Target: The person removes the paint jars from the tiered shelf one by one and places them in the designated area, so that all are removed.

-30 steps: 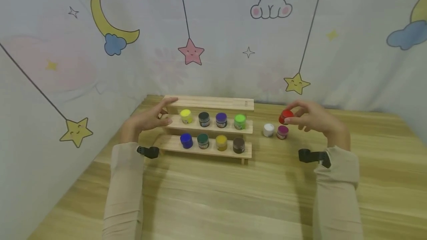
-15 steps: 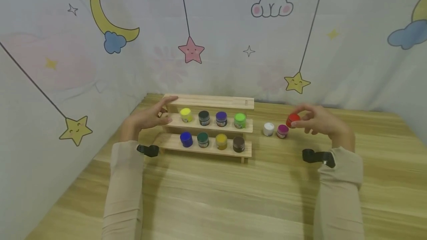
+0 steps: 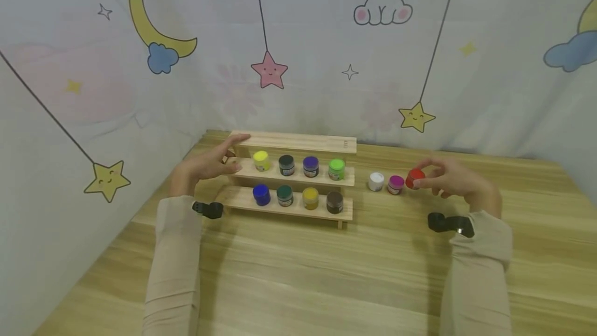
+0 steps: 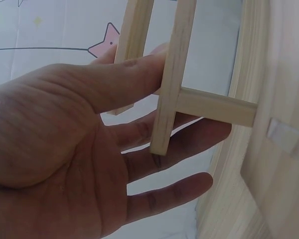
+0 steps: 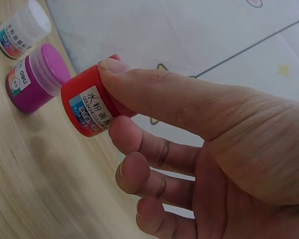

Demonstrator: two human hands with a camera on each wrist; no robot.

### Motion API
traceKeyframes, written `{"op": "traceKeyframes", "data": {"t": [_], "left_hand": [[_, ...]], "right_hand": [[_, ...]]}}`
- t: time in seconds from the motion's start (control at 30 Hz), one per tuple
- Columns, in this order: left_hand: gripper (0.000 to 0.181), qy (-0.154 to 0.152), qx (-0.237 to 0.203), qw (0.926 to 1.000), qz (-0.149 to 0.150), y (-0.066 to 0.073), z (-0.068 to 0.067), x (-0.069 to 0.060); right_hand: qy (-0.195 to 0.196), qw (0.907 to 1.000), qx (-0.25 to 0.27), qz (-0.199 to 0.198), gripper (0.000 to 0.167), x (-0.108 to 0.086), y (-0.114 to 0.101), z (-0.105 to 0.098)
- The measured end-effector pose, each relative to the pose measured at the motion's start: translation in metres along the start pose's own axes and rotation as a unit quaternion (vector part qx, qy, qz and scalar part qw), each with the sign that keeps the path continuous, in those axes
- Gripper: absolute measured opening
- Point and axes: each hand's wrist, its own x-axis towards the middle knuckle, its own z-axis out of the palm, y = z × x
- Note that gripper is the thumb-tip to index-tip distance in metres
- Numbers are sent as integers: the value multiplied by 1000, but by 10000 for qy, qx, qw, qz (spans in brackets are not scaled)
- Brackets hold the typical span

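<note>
My right hand [image 3: 454,183] pinches a red paint jar [image 3: 414,178] between thumb and fingers, close beside a magenta jar [image 3: 396,184]; in the right wrist view the red jar [image 5: 89,102] is tilted. A white jar [image 3: 375,181] stands left of the magenta one. At the left end of the wooden tiered rack [image 3: 298,141], my left hand [image 3: 207,164] grips the rack's side, thumb on the middle shelf's end and a finger over the top shelf. The left wrist view shows the left hand's thumb [image 4: 134,79] against a wooden shelf edge [image 4: 174,79].
The middle shelf carries yellow [image 3: 261,161], black [image 3: 286,165], purple [image 3: 310,167] and light green [image 3: 336,169] jars. Below stand blue [image 3: 261,195], dark green [image 3: 284,196], ochre [image 3: 310,198] and brown [image 3: 334,203] jars. A printed curtain [image 3: 317,97] hangs behind.
My right hand has moved right and toward me with the red jar, from above the magenta jar to its right side. My left hand has kept its hold on the rack.
</note>
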Motion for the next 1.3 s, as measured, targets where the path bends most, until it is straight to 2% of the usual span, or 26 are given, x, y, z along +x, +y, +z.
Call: {"op": "traceKeyframes", "data": {"t": [0.17, 0.5, 0.73, 1.0, 1.3], "left_hand": [[76, 18, 52, 9999, 104, -1, 0, 0], [75, 5, 55, 9999, 91, -2, 0, -1], [75, -17, 70, 10000, -4, -3, 0, 1], [75, 34, 34, 10000, -49, 2, -1, 0], [76, -22, 67, 10000, -42, -2, -1, 0]], "right_hand": [[-64, 9997, 116, 196, 54, 3, 5, 2], [-176, 9982, 305, 493, 54, 6, 12, 6], [-248, 9988, 234, 363, 50, 6, 15, 7], [-224, 9987, 86, 448, 53, 9, 17, 7], [-203, 9985, 83, 506, 52, 8, 20, 8]]}}
